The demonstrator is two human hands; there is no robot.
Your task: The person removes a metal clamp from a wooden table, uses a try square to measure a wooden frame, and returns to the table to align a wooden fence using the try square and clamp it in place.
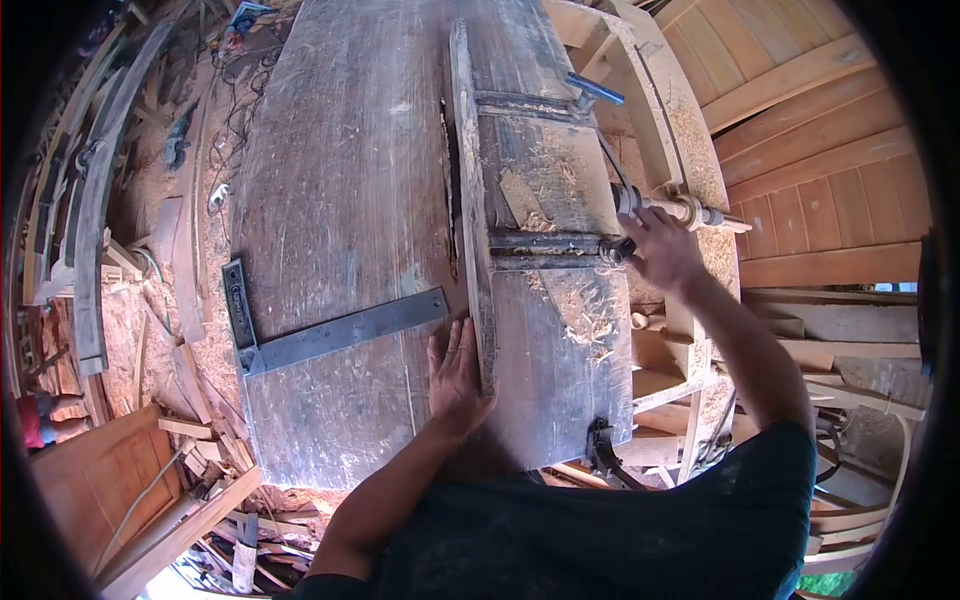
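Observation:
My left hand (457,372) lies with its fingers stretched out along the lower end of a long, narrow wooden board (467,180), which stands on edge on the worn worktable (330,170). My right hand (662,248) is at the table's right edge, its fingers curled round the end of a dark bar clamp (550,250) that runs across to the board. A second bar clamp (530,103) with a blue handle (595,88) lies farther up. A metal try square (345,332) rests left of my left hand. Beside the board is a dark slot (451,190).
Sawdust and shavings (590,320) cover the table's right part. A wooden frame (665,110) and turned wooden piece (690,210) stand right of it. Panelled doors (810,190) lean at the right. Offcuts and cables (235,110) litter the left floor. A person's feet (65,415) show at far left.

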